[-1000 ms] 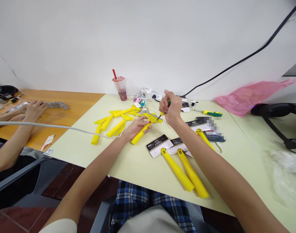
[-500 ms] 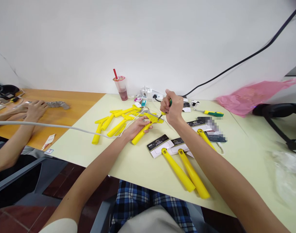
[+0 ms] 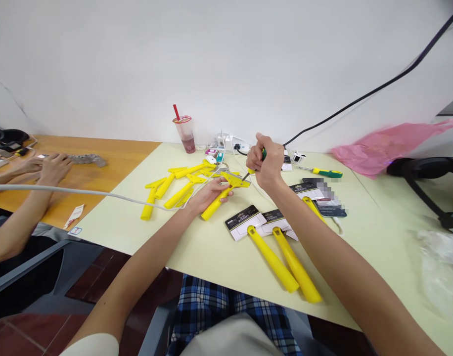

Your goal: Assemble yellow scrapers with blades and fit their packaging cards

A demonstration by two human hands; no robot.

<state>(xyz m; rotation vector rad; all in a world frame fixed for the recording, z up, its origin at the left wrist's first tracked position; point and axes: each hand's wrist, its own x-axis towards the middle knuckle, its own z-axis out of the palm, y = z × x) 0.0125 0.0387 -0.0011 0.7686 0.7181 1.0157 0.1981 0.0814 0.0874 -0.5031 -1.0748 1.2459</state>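
My left hand (image 3: 210, 195) is closed around a yellow scraper (image 3: 215, 203), whose wide head with a metal blade points away from me. In my right hand (image 3: 266, 160) is a screwdriver (image 3: 251, 171) with a green and yellow handle, mostly hidden by the fingers. Its shaft slants down to the scraper's head, and the tip meets the head near a screw. Several more yellow scrapers (image 3: 179, 194) lie in a loose pile left of my left hand. Closer to me, yellow handles (image 3: 273, 259) with black and white cards (image 3: 245, 221) lie under my right forearm.
A second screwdriver (image 3: 326, 173) lies at the right. Behind stand a drink cup (image 3: 185, 136) and a power strip (image 3: 232, 143) with cables. A white cable (image 3: 81, 192) crosses my left side. A pink bag (image 3: 378, 148) is at the right; a co-worker's hands (image 3: 56, 168) are at the left table.
My right hand has shifted slightly to the right and turned a little with the screwdriver. My left hand and the scraper stay in place.
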